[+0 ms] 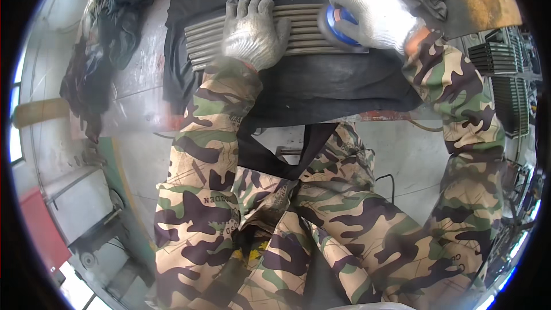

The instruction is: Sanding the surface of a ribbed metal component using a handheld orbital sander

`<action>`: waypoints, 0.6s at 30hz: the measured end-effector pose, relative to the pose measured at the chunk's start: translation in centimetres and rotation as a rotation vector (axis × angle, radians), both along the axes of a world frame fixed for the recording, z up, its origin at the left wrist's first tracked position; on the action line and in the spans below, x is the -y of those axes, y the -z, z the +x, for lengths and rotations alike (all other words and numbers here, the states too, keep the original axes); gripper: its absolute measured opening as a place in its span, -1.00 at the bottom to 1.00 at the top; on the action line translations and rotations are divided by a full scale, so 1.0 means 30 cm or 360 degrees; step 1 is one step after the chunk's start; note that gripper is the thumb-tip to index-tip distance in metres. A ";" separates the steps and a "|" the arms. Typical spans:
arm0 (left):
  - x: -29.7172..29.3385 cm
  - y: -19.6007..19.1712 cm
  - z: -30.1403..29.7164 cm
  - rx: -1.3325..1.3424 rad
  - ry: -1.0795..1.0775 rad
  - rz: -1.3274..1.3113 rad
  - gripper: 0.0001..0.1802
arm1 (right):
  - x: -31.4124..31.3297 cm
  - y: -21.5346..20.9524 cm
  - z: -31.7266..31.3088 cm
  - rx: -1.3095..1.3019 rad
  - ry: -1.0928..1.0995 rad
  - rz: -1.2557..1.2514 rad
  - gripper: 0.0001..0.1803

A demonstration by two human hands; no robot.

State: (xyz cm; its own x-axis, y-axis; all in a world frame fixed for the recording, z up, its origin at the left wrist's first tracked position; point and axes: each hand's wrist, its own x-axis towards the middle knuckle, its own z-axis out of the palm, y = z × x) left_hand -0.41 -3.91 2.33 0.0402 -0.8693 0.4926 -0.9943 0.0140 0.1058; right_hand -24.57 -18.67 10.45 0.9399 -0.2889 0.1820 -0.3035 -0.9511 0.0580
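Several bars (304, 30) under left hand (252, 34)

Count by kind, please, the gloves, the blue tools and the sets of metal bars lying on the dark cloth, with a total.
Gloves: 2, on the left hand and right hand
Blue tool: 1
Set of metal bars: 1
Total: 4

Glare on right hand (376, 14); edges bowed; rim black

The person's gloved left hand (252, 33) lies palm-down, fingers (254, 3) forward, thumb (283, 30) spread sideways; the gloved right hand (372, 16) curls in a grip, its wrist (418, 41) partly bare.
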 end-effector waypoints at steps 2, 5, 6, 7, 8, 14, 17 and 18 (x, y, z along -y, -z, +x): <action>-0.004 0.000 -0.015 0.0075 0.0000 0.0005 -0.47 | 0.021 -0.020 0.013 -0.0049 0.0103 0.0006 -0.60; -0.030 0.019 -0.033 0.0058 -0.0050 0.0013 -0.42 | 0.059 -0.017 0.028 -0.0064 0.0203 0.0041 -0.59; -0.045 -0.004 -0.036 0.0001 -0.0053 0.0150 -0.38 | 0.046 -0.009 0.028 -0.0062 0.0148 0.0024 -0.58; -0.042 0.011 -0.038 -0.0019 -0.0070 0.0143 -0.38 | 0.029 -0.001 0.021 -0.0072 0.0101 0.0000 -0.57; -0.038 0.028 -0.041 0.0001 -0.0078 0.0099 -0.39 | 0.010 0.004 0.015 -0.0092 0.0046 0.0037 -0.56; -0.056 0.015 -0.027 -0.0038 -0.0093 0.0172 -0.36 | 0.062 -0.024 0.108 -0.0175 0.0222 0.0030 -0.57; -0.061 0.042 -0.050 -0.0028 -0.0129 0.0054 -0.36 | 0.001 -0.025 0.083 -0.0228 0.0127 0.0089 -0.56; -0.063 0.037 -0.064 -0.0015 -0.0135 0.0078 -0.35 | -0.014 -0.032 0.063 -0.0230 0.0042 0.0157 -0.55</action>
State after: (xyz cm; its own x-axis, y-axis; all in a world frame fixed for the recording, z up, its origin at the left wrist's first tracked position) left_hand -2.32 -2.03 1.23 0.1189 -0.8855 0.4491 -0.9907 -0.0755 0.1135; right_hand -22.69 -18.25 11.39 0.9462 -0.3233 0.0155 -0.3235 -0.9462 0.0097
